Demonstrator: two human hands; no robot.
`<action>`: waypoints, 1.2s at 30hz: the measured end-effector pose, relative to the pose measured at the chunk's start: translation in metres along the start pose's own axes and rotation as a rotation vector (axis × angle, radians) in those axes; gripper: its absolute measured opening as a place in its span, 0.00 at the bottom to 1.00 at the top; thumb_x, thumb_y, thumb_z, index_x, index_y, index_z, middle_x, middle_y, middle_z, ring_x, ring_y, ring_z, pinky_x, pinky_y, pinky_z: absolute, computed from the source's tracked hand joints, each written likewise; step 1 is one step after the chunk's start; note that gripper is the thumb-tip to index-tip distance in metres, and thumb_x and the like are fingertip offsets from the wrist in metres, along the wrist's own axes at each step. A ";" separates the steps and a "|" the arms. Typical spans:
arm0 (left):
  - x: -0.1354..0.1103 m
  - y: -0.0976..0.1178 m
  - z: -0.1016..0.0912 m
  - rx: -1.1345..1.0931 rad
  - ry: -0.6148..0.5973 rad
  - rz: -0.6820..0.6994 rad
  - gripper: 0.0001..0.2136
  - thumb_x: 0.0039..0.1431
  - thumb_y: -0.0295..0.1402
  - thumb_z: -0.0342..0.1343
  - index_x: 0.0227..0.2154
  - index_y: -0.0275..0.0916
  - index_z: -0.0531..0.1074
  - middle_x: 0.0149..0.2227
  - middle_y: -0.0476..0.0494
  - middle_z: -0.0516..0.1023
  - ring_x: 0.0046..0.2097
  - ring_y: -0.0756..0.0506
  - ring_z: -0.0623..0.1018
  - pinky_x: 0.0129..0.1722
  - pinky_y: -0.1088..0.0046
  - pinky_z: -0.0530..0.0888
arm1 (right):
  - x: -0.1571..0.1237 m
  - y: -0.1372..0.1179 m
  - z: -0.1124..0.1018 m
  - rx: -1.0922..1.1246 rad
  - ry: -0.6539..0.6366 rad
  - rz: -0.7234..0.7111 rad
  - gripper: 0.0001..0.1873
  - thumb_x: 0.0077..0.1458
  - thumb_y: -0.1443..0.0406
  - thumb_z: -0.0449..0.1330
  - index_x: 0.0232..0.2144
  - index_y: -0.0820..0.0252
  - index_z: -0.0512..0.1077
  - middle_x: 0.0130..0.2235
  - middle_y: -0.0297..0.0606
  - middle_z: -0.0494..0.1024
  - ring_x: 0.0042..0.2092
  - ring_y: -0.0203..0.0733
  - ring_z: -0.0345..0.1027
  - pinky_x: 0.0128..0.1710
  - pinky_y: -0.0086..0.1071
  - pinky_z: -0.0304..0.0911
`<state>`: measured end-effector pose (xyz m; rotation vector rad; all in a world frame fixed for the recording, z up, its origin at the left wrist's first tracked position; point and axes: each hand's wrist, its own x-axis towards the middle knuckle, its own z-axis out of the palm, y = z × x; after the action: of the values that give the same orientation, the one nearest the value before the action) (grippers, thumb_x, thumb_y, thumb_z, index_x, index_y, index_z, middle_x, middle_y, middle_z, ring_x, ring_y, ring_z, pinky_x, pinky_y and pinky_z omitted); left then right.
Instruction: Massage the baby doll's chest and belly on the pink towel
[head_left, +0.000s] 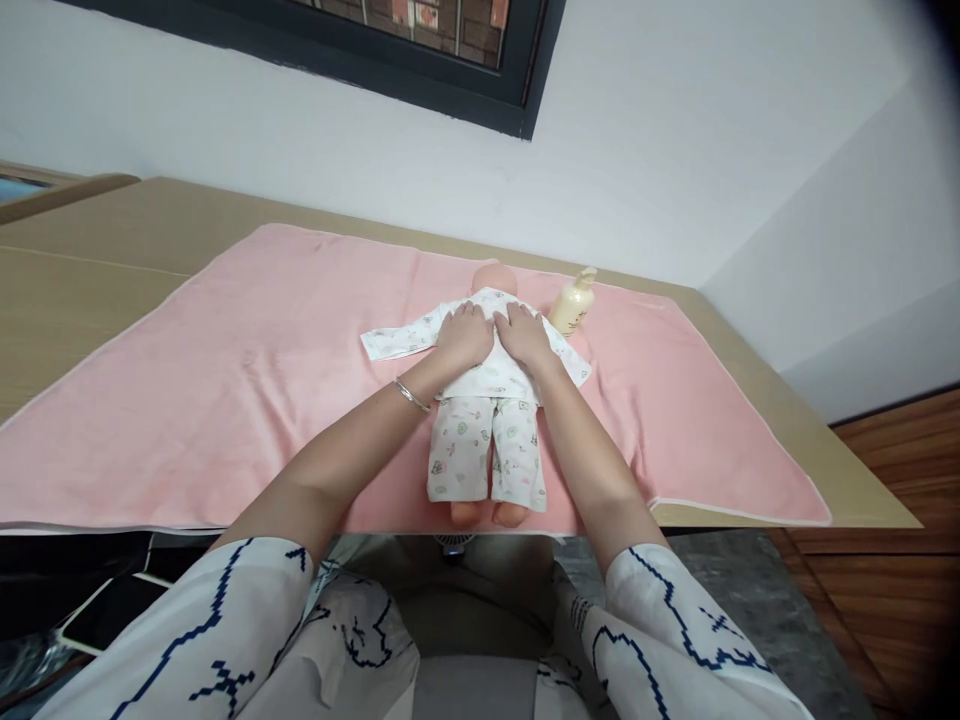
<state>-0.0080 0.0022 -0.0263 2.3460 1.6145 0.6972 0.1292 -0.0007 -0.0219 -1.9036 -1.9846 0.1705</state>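
Note:
A baby doll (495,278) lies on a pink blanket (247,350), its head toward the wall and its feet toward me. It wears a white long-sleeved top (489,380) with small prints and matching printed trousers (461,450). My left hand (466,335) rests flat on the left side of the doll's chest, fingers stretched out. Beside it, my right hand (523,335) lies on the right side of the chest, also with fingers extended. Neither hand grips anything. Both sleeves of the top are spread outward. The doll's face cannot be made out.
A pale yellow pump bottle (571,305) stands on the blanket right of the doll. The blanket covers much of a wooden table (97,265) set against a white wall (637,150). A dark-framed window (517,90) is above, and wooden drawers (892,570) stand at the right.

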 end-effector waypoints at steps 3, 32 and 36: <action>0.017 -0.022 0.005 -0.117 -0.022 0.026 0.26 0.70 0.39 0.39 0.64 0.27 0.62 0.70 0.25 0.60 0.72 0.33 0.59 0.70 0.48 0.55 | -0.009 -0.018 -0.008 -0.102 -0.027 -0.046 0.27 0.69 0.58 0.40 0.53 0.71 0.71 0.59 0.60 0.74 0.63 0.60 0.64 0.68 0.55 0.47; 0.003 -0.006 0.014 -0.077 0.088 -0.017 0.19 0.68 0.32 0.42 0.56 0.35 0.70 0.63 0.28 0.71 0.67 0.31 0.67 0.69 0.40 0.52 | 0.002 0.002 0.006 0.078 0.018 -0.017 0.32 0.67 0.53 0.45 0.65 0.66 0.58 0.71 0.51 0.59 0.73 0.55 0.46 0.71 0.57 0.39; 0.002 -0.001 0.012 -0.027 0.079 0.015 0.20 0.66 0.30 0.41 0.55 0.33 0.71 0.61 0.26 0.72 0.66 0.32 0.68 0.70 0.42 0.49 | 0.002 0.001 0.004 0.071 0.023 -0.008 0.31 0.67 0.53 0.45 0.64 0.67 0.59 0.69 0.53 0.61 0.72 0.56 0.48 0.71 0.55 0.41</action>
<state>-0.0022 0.0054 -0.0363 2.3411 1.6104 0.8196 0.1290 0.0018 -0.0254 -1.8447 -1.9448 0.2126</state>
